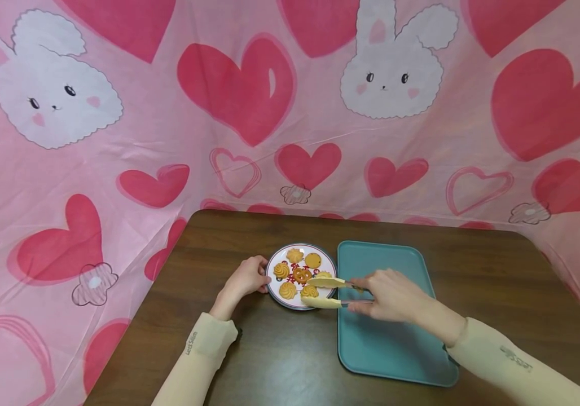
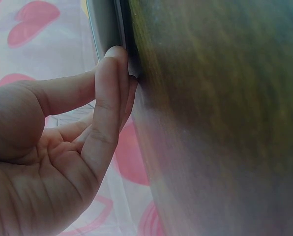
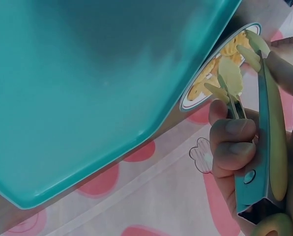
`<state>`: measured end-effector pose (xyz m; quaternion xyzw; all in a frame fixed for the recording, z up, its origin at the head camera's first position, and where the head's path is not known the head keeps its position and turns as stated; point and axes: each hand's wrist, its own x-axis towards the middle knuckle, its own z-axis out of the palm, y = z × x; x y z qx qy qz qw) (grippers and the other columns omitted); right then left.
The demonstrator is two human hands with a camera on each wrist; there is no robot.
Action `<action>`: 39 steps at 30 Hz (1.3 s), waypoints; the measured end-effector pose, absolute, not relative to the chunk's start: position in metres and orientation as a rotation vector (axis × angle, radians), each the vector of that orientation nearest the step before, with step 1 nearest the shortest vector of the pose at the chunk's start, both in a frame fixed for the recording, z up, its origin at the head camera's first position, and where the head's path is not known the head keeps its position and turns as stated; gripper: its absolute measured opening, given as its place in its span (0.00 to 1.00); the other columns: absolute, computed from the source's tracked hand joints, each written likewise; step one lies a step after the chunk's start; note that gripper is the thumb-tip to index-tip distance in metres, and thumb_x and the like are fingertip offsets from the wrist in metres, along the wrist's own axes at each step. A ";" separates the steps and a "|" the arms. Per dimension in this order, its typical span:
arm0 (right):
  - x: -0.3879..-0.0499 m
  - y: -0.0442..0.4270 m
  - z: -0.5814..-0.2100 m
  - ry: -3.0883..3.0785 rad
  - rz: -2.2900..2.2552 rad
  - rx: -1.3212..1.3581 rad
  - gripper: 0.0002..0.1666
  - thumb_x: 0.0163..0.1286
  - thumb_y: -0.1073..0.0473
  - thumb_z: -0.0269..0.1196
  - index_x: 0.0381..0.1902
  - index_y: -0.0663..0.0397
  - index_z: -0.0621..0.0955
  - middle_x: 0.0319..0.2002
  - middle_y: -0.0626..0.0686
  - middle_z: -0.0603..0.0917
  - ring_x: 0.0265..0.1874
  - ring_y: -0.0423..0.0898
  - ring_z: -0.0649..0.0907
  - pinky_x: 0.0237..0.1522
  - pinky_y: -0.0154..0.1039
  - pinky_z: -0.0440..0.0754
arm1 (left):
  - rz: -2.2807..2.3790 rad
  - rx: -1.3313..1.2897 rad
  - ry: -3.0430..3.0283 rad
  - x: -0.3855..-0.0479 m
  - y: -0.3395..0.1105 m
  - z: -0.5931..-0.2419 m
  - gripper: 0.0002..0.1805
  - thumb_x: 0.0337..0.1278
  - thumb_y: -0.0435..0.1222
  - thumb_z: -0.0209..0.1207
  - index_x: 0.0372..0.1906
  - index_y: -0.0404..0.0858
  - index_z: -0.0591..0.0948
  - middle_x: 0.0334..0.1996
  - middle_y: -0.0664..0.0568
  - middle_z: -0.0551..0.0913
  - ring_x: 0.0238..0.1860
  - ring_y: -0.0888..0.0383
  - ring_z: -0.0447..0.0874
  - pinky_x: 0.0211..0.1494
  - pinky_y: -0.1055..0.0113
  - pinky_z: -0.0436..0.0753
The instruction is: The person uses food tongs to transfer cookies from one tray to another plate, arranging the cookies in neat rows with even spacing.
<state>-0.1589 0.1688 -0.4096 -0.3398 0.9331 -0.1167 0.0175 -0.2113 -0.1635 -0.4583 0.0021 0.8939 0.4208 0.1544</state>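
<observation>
My left hand [image 1: 244,277] holds the left rim of a round white plate [image 1: 312,248], with the thumb at the edge. Several golden cookies lie on the plate: swirled cookies [image 1: 287,290], a flat round cookie [image 1: 312,260] and a pretzel-shaped one [image 1: 302,276] near the middle. Cream-tipped tongs [image 1: 322,303] are gripped in my right hand [image 1: 390,294], coming in from the right. Their tips are spread apart over the plate's right side, near two swirled cookies. Whether they touch a cookie I cannot tell. In the left wrist view, fingers [image 2: 107,98] press the plate's edge.
A teal rectangular tray [image 1: 396,352] lies right beside the plate, under my right hand. Both stand on a dark brown wooden table [image 1: 280,361]. A pink cloth [image 1: 320,124] with hearts and rabbits hangs behind and along the sides.
</observation>
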 end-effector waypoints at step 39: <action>-0.139 0.341 -0.442 3.427 -0.898 0.227 0.32 0.53 0.36 0.75 0.42 0.52 0.79 0.26 0.54 0.79 0.27 0.53 0.77 0.27 0.48 0.66 | 1.252 0.033 2.541 -0.211 -0.163 -0.457 0.23 0.59 0.24 0.64 0.58 0.25 0.73 0.31 0.43 0.75 0.20 0.56 0.82 0.27 0.64 0.85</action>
